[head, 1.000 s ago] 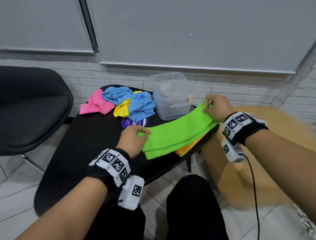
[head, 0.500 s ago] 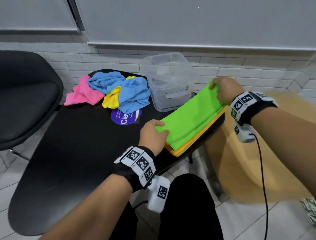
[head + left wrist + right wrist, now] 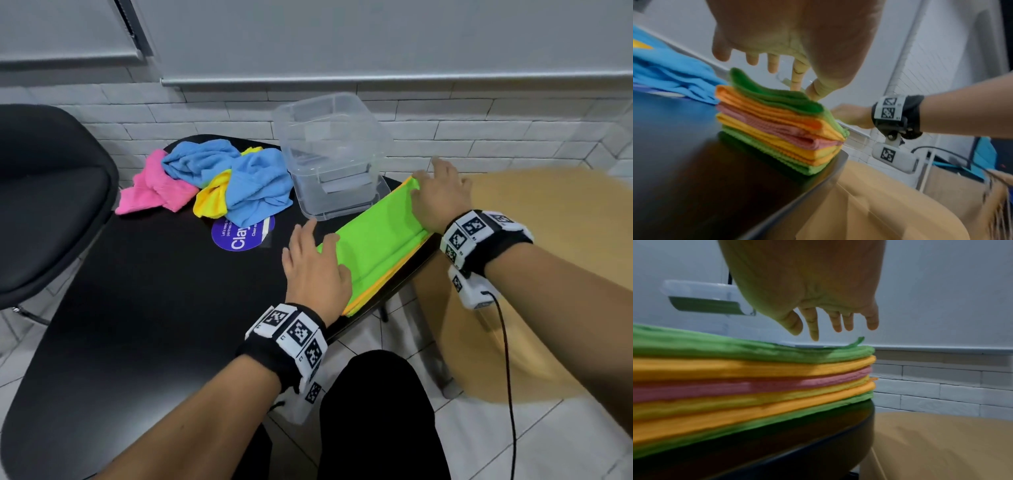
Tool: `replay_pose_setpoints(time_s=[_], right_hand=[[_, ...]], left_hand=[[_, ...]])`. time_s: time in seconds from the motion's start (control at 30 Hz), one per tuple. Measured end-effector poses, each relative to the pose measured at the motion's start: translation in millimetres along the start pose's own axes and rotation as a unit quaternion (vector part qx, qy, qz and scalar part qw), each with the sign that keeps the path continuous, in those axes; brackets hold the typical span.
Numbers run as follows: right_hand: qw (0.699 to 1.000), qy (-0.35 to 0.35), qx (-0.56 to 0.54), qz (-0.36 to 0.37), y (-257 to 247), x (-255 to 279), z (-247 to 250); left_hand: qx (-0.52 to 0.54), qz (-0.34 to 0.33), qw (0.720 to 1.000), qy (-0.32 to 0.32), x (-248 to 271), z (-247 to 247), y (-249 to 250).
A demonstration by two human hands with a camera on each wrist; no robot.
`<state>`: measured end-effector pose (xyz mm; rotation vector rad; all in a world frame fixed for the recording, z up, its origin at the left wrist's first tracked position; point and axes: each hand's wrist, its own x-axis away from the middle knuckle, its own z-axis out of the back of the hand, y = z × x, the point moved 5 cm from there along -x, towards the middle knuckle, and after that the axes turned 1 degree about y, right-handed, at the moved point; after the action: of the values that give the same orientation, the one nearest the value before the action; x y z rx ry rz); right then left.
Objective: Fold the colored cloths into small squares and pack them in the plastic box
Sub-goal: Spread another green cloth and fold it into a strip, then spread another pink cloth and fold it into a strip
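Setting: black round-edged table [image 3: 144, 308] against a white brick wall, grey roller blinds above, a black chair [image 3: 44, 205] at the left.
Task's thing: a bright green microfibre cloth [image 3: 376, 236], folded into a long strip, lies on top of a stack of folded cloths [image 3: 781, 131] at the table's right edge, just beside the clear plastic box [image 3: 332, 154].
Hands: the left hand [image 3: 315, 270] lies flat on the strip's near end, the right hand [image 3: 442, 195] flat at its far end; both have fingers spread and straight, gripping nothing, well apart from each other.
Stage: judged from the strips, the folding to small squares is not yet done, and the box looks to hold no cloths.
Risk, edge: the stack sits right at the table's rim; a sideways push while smoothing could slide layers off onto the floor.
Risk, fold: the top green corner curls up at the far end, so a careless next fold could come out skewed.
Count, stack: six layers show at the side, namely green, orange, pink, yellow, orange, green.
Count, loose pile [image 3: 212, 181]: one pink, one yellow, and blue cloth that looks like two pieces.
Count, other: one box, one purple round sticker [image 3: 239, 233], two wrist bands with markers.
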<state>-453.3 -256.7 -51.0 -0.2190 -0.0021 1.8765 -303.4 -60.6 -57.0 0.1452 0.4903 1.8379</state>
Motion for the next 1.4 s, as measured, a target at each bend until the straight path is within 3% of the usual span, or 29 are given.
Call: replay_pose_setpoints(time_s=[0.13, 0.27, 0.73, 0.9, 1.0, 1.1, 1.2, 1.3, 1.4], right_hand=[[0.999, -0.052, -0.008, 0.013, -20.5, 11.6, -12.4], [0.993, -0.120, -0.007, 0.010, -24.7, 14.7, -42.0], [0.995, -0.099, 0.001, 0.012, -19.9, 15.9, -67.2], [0.991, -0.135, 0.018, 0.002, -23.1, 19.9, -60.8], [0.985, -0.169, 0.022, -0.017, -29.4, 26.2, -44.3], [0.990, -0.140, -0.003, -0.010, -40.9, 39.3, -20.1], [0.997, -0.069, -0.006, 0.029, -62.0, 58.8, 5.3], [0.998, 0.020, -0.031, 0.055, -94.7, 78.8, 27.4], [0.993, 0.042, -0.043, 0.099, -140.2, 89.9, 42.6]], left_hand=[[-0.074, -0.072, 0.992, -0.069, -8.8, -23.1, 20.1], [-0.115, -0.065, 0.982, -0.135, -10.8, -54.5, 13.6], [-0.133, -0.074, 0.983, -0.104, -9.3, -75.7, 10.5], [-0.107, -0.064, 0.981, -0.149, -10.1, -72.6, 8.9], [-0.033, -0.052, 0.979, -0.196, -16.6, -54.7, 6.2], [0.021, -0.058, 0.984, -0.164, -23.7, -19.5, -10.7], [-0.017, -0.028, 0.991, -0.128, -25.6, 9.9, -50.6], [-0.068, 0.044, 0.986, -0.148, -14.3, 29.5, -103.4], [-0.118, 0.075, 0.973, -0.182, 0.6, 47.5, -152.8]])
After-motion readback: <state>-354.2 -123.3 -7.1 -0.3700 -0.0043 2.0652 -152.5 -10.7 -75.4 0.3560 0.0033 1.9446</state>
